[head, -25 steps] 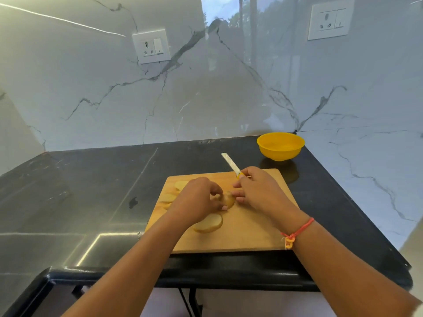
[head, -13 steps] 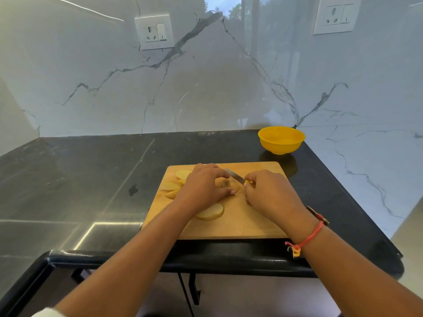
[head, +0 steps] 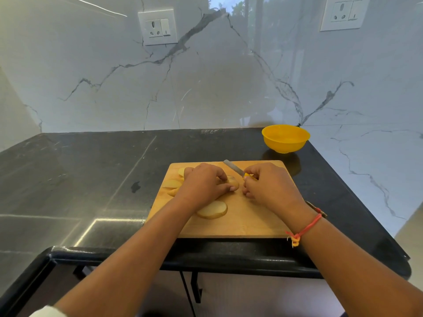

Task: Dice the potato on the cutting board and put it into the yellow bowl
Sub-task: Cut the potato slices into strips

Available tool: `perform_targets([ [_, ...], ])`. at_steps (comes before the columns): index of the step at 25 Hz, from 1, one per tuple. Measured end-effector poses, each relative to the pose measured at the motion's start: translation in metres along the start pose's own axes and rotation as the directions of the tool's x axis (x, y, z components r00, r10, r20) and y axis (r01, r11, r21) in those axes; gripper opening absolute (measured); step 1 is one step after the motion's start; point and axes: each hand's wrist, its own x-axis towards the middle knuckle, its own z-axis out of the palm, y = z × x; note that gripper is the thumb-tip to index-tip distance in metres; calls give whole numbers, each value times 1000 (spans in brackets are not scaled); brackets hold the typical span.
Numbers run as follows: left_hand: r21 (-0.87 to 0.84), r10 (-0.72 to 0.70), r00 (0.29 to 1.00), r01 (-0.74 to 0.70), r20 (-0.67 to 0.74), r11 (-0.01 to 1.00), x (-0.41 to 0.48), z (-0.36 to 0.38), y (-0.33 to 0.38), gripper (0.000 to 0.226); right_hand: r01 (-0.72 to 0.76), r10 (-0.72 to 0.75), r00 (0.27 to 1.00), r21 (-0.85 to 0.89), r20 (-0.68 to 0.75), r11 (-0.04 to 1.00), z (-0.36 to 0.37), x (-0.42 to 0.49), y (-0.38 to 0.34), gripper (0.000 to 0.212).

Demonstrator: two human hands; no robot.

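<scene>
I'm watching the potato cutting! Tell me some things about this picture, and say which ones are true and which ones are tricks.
1. The right hand holds the knife. True.
2. The yellow bowl is full of potato pieces. False: it looks empty.
3. A round potato slice lies on the cutting board. True.
4. The yellow bowl stands on the cutting board. False: it stands on the black counter, beyond the board.
5. The left hand holds a potato piece. True.
</scene>
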Motion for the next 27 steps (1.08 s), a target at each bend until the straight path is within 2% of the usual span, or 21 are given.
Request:
perform_targets([
  [6, 14, -5, 1000, 5, 26, 1000, -1, -3, 4, 37, 56, -42, 997, -255, 57, 965, -6, -8, -11, 31],
  [9, 4, -4, 1000, 4, 7, 1000, -2, -2, 3, 38, 74, -61, 997, -324, 50, 943, -4, -8, -11, 30],
  [16, 12, 0, 999, 0, -33, 1000, -2, 0, 5, 35, 44, -34, 999, -371, 32, 928, 9, -4, -6, 26],
  [21, -17, -13, 999, 13, -31, 1000, 1, 2, 5, 35, 2, 31, 997, -440, 68, 898, 18, 2, -10, 24],
  [27, -57, -34, 999, 32, -35, 998, 1, 2, 6, 31, 18, 43, 992, -480, 117, 877, 16, 2, -15, 27],
])
